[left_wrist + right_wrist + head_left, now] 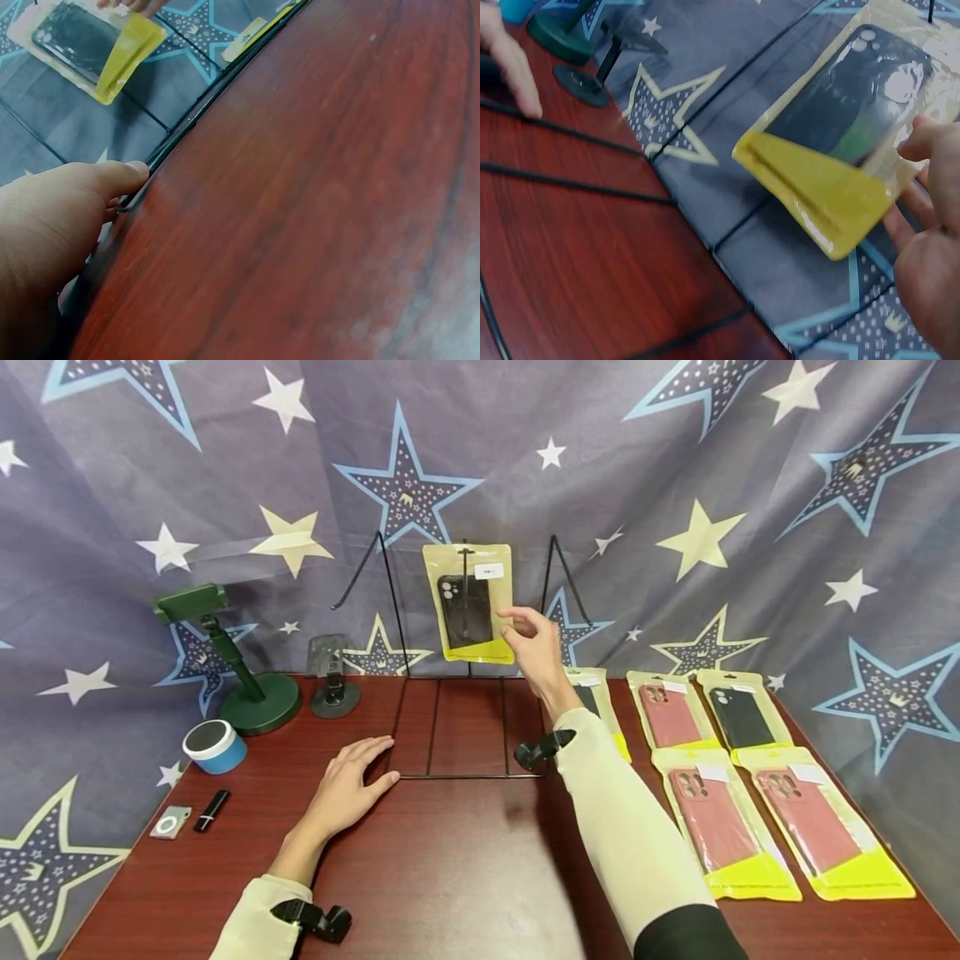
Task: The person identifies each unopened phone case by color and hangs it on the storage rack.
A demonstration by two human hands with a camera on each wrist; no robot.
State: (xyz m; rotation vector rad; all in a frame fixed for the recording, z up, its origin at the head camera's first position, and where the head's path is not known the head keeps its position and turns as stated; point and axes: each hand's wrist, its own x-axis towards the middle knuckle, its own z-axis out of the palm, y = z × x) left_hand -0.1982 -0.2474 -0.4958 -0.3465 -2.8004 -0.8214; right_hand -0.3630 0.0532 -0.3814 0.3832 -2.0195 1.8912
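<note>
A yellow-edged clear packet with a black phone case (pixel 467 602) (pixel 86 41) (pixel 840 127) hangs on the middle hook of a black wire rack (pixel 465 776) (pixel 195 112) at the back of the red-brown table (pixel 465 877). My right hand (pixel 532 643) (pixel 930 247) is raised at the packet's lower right edge. Its loosely curved fingers touch that edge, with no firm grip showing. Flat on the table lies my left hand (pixel 348 785) (pixel 52 217), fingers straight, its tips at the front left corner of the rack's base.
Several packeted cases lie at the right: red ones (pixel 671 714) (pixel 712 818) (pixel 817 822), a black one (pixel 738 714), and one (pixel 596 693) partly behind my right arm. At the left stand a green phone holder (pixel 247 693), a small black stand (pixel 330 681) and a blue speaker (pixel 213 746).
</note>
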